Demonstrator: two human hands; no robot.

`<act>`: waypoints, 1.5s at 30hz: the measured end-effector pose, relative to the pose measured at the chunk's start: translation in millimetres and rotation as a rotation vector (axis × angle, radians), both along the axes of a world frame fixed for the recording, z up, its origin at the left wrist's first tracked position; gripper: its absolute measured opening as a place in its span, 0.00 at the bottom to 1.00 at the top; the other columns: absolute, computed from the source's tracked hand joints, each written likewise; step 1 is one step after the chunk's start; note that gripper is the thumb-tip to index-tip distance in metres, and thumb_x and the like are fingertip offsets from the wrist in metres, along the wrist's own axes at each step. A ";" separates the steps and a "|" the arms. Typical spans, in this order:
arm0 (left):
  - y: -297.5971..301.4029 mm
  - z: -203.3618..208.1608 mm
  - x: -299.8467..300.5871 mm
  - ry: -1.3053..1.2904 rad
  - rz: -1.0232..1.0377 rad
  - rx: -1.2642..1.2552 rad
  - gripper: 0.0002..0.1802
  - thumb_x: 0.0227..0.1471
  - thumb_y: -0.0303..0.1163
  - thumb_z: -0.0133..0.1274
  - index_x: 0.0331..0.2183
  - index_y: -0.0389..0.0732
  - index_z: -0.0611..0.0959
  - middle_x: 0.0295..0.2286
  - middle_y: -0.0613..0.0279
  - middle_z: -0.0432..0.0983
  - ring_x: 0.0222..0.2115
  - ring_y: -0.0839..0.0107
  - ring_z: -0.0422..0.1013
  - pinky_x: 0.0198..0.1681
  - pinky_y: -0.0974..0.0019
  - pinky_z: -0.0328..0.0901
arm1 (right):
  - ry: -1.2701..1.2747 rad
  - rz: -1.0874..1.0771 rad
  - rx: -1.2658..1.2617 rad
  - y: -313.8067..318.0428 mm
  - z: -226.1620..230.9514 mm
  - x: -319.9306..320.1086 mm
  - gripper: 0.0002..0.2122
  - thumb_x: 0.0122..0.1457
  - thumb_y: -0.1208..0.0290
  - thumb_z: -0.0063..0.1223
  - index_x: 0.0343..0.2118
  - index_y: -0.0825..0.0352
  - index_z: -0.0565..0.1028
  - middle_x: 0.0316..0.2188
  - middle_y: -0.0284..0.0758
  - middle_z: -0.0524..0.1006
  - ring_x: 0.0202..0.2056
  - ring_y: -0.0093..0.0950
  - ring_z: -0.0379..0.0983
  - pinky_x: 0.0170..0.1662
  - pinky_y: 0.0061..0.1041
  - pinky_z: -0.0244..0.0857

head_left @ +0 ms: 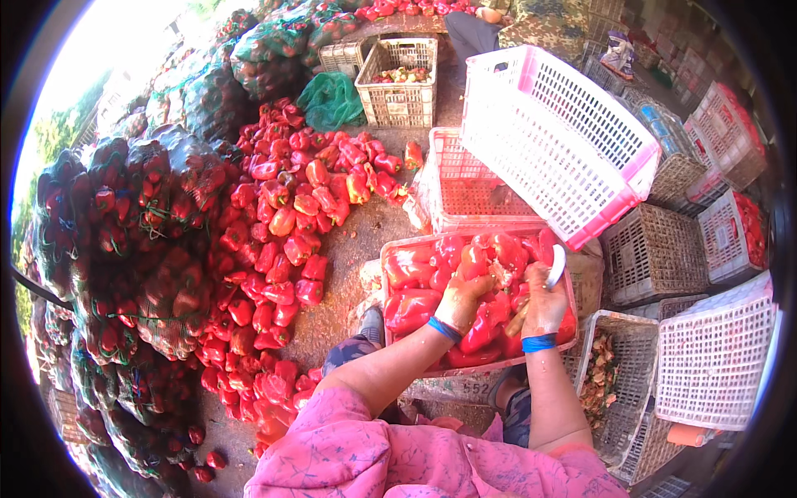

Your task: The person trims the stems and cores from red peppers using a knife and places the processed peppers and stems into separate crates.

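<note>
In front of me a crate [387,286] is full of red bell peppers [411,311]. My left hand [462,304] is over its middle, fingers closed on a red bell pepper [503,253] with pale bits near its top; part of the grip is hidden. Close beside it, my right hand [544,309] is closed around a knife with a curved, pale blade [557,266] rising past the thumb. A tan handle end sticks out below that hand. Blue bands circle both wrists.
A large heap of red peppers [278,224] covers the floor at left, beside stacked net sacks of peppers [141,224]. A tilted white-and-pink crate [556,124] rests on a pink crate [481,195]. At right, a crate [618,390] holds trimmings. Another person [548,25] is at the back.
</note>
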State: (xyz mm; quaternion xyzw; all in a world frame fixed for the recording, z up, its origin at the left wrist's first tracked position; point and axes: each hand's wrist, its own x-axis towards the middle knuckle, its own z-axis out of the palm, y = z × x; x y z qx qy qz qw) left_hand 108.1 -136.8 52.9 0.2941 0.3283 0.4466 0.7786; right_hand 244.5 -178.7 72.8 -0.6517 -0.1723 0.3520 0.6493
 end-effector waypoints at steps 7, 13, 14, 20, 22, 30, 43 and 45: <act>-4.6 5.3 -0.3 0.157 -0.218 0.298 0.30 0.50 0.25 0.62 0.55 0.37 0.72 0.44 0.62 0.76 0.45 0.73 0.71 0.50 0.66 0.68 | 0.163 0.351 -0.179 -1.8 3.5 7.3 0.20 0.54 0.50 0.66 0.26 0.68 0.79 0.13 0.32 0.72 0.12 0.23 0.67 0.13 0.26 0.54; 20.7 31.3 -24.7 -0.268 -0.452 0.106 0.39 0.50 0.50 0.62 0.56 0.35 0.71 0.50 0.56 0.74 0.48 0.64 0.72 0.52 0.59 0.69 | -0.122 0.544 0.048 3.1 11.2 29.1 0.17 0.54 0.68 0.66 0.44 0.71 0.77 0.34 0.36 0.82 0.36 0.23 0.78 0.41 0.25 0.71; 30.7 24.6 -26.5 -0.205 -0.505 0.156 0.43 0.51 0.45 0.61 0.62 0.33 0.64 0.55 0.54 0.70 0.52 0.60 0.71 0.55 0.56 0.68 | -0.293 0.525 0.096 5.6 3.7 28.9 0.16 0.54 0.68 0.66 0.44 0.69 0.77 0.35 0.35 0.83 0.38 0.24 0.79 0.43 0.26 0.72; 33.1 38.2 -34.6 0.409 -0.613 0.305 0.35 0.51 0.36 0.61 0.58 0.32 0.70 0.44 0.60 0.78 0.43 0.73 0.73 0.47 0.67 0.69 | -0.607 0.619 -0.100 -1.7 1.6 26.2 0.13 0.53 0.72 0.60 0.42 0.66 0.78 0.35 0.41 0.82 0.38 0.33 0.80 0.44 0.31 0.71; 30.4 30.6 -37.4 0.612 -0.621 0.414 0.33 0.51 0.35 0.62 0.56 0.33 0.73 0.39 0.63 0.79 0.39 0.77 0.72 0.44 0.68 0.69 | -0.793 0.624 -0.209 5.4 6.8 19.4 0.13 0.52 0.74 0.56 0.42 0.66 0.78 0.35 0.44 0.81 0.39 0.38 0.80 0.45 0.33 0.71; 12.0 37.7 -18.1 0.896 -0.601 0.376 0.34 0.47 0.32 0.64 0.56 0.37 0.72 0.34 0.60 0.81 0.34 0.74 0.76 0.38 0.68 0.71 | -0.770 0.602 -0.126 -0.9 8.3 11.6 0.10 0.53 0.75 0.58 0.39 0.68 0.78 0.30 0.42 0.81 0.33 0.33 0.80 0.39 0.31 0.73; 15.5 -42.1 -20.8 0.139 -0.503 -0.324 0.15 0.55 0.27 0.45 0.39 0.27 0.81 0.33 0.49 0.82 0.30 0.60 0.80 0.30 0.59 0.76 | -0.145 0.514 -0.074 2.3 4.5 16.7 0.10 0.56 0.75 0.60 0.42 0.67 0.79 0.27 0.29 0.79 0.29 0.16 0.74 0.31 0.19 0.68; 22.8 -34.6 -20.3 0.021 -0.456 -0.436 0.14 0.56 0.27 0.45 0.39 0.28 0.80 0.33 0.50 0.82 0.30 0.59 0.79 0.33 0.57 0.76 | -0.257 0.424 0.000 3.2 2.4 21.4 0.11 0.56 0.75 0.61 0.42 0.66 0.80 0.27 0.30 0.79 0.28 0.17 0.75 0.32 0.19 0.69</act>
